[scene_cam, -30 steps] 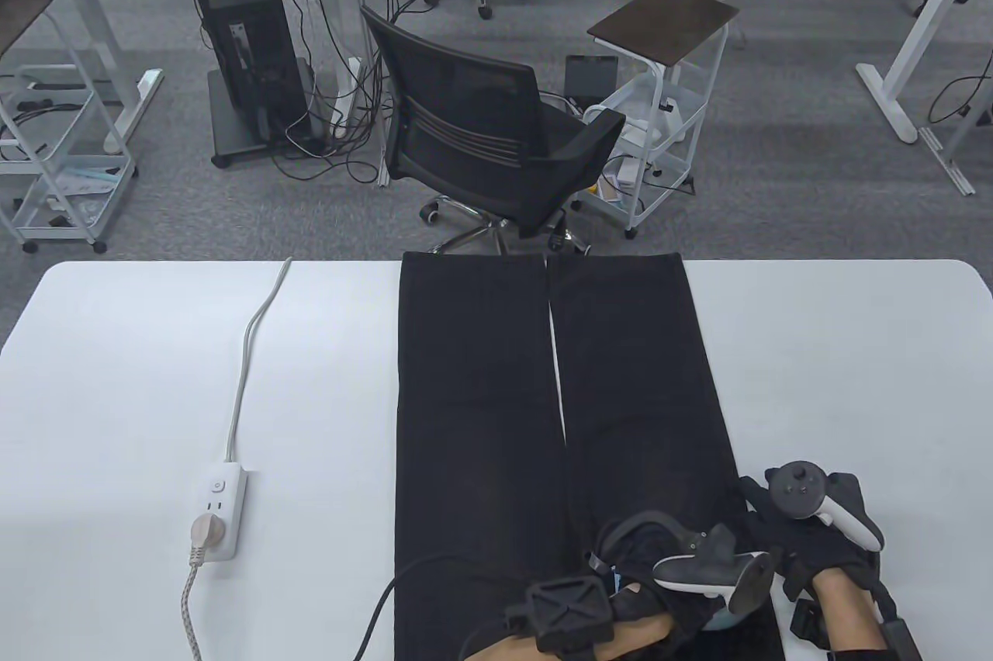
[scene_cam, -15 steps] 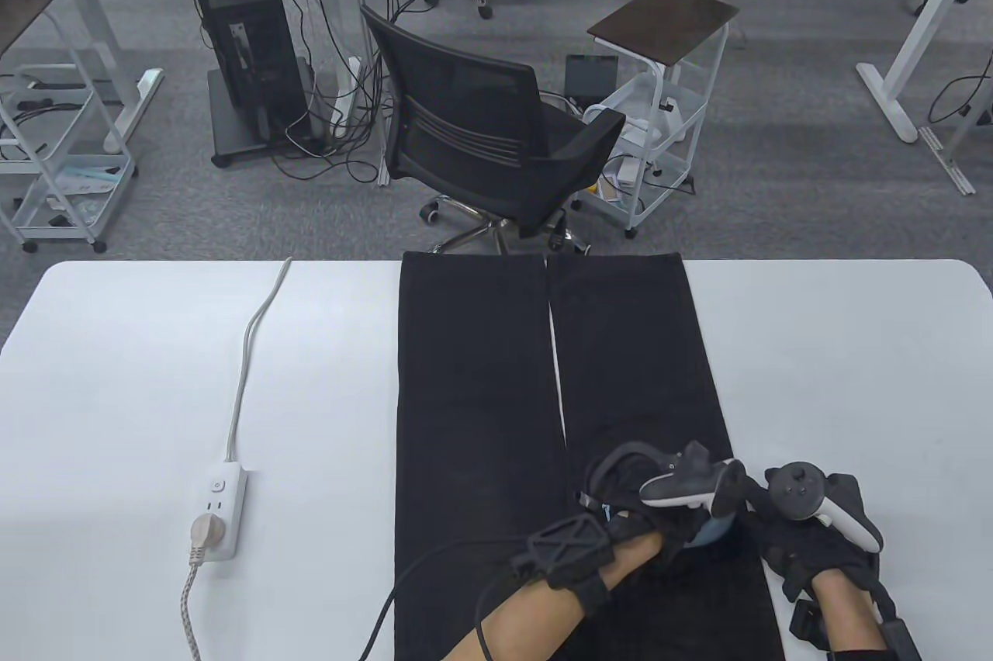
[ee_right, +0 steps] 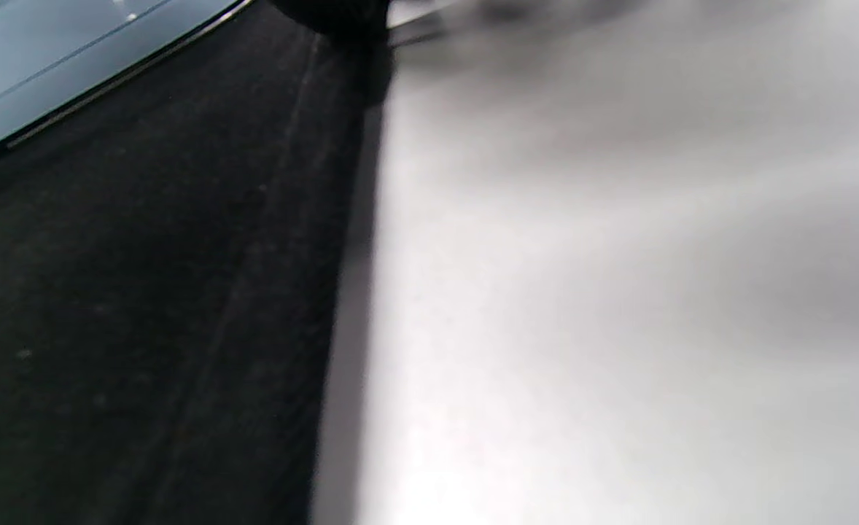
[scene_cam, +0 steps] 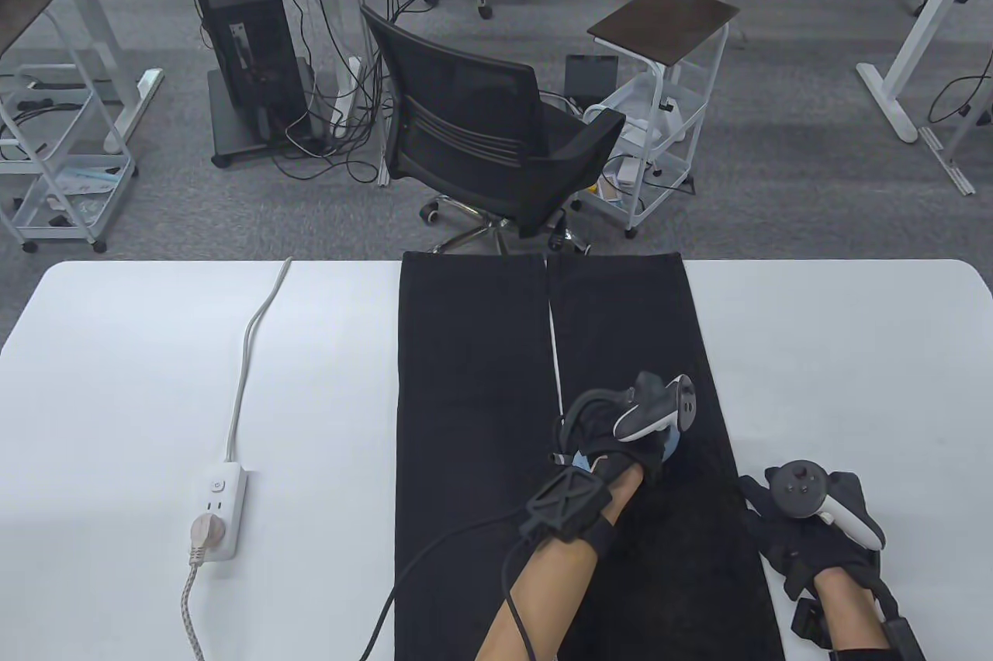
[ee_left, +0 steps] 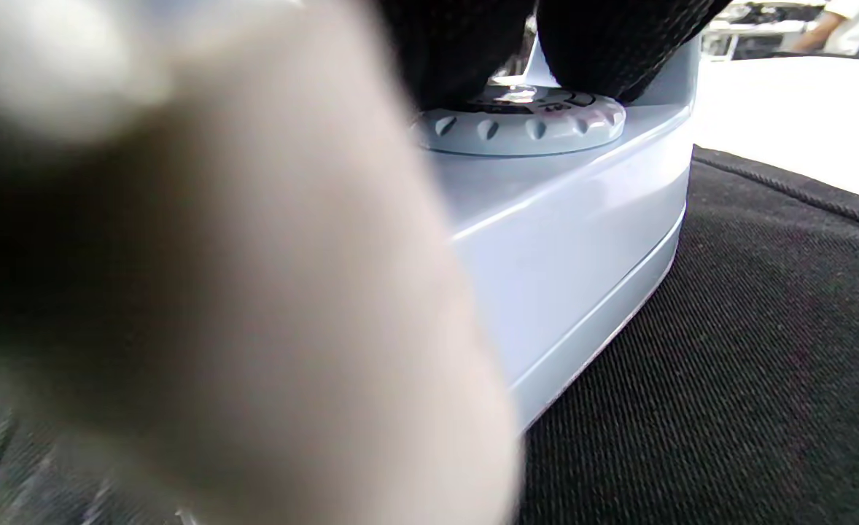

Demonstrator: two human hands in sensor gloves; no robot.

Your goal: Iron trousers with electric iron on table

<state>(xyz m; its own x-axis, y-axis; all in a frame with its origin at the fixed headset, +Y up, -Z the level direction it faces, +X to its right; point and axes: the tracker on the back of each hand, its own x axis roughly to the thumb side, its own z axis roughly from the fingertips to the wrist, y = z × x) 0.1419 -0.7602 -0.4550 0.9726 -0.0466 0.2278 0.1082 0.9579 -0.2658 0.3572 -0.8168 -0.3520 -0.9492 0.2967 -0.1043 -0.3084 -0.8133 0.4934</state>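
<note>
The black trousers (scene_cam: 558, 413) were laid flat along the middle of the white desk (scene_cam: 838, 351), legs running towards twelve o'clock and hems at the far edge. A pale blue electric iron (ee_left: 575, 248) was seen resting sole-down on the right trouser leg, roughly at its mid-length, slightly towards five o'clock from the desk's centre. The left hand (scene_cam: 621, 444) was closed around the iron's handle, its grip wrapped over the top so that most of the iron was hidden in the table view; in the left wrist view the gloved fingers were seen above the temperature dial (ee_left: 521, 120). The right hand (scene_cam: 807, 529) was laid on the desk at about four o'clock, at the outer seam of the right leg; whether it pressed the cloth flat or merely rested there could not be told, and nothing was seen held in its grip. A power strip (scene_cam: 219, 510) with one plug in it was seen at eight o'clock. The work was judged to be under way but far from complete: the iron was placed on one leg only, the stretch towards the hems and the whole left leg appeared yet to be covered, and no clear difference in smoothness could be made out on the dark fabric.
</note>
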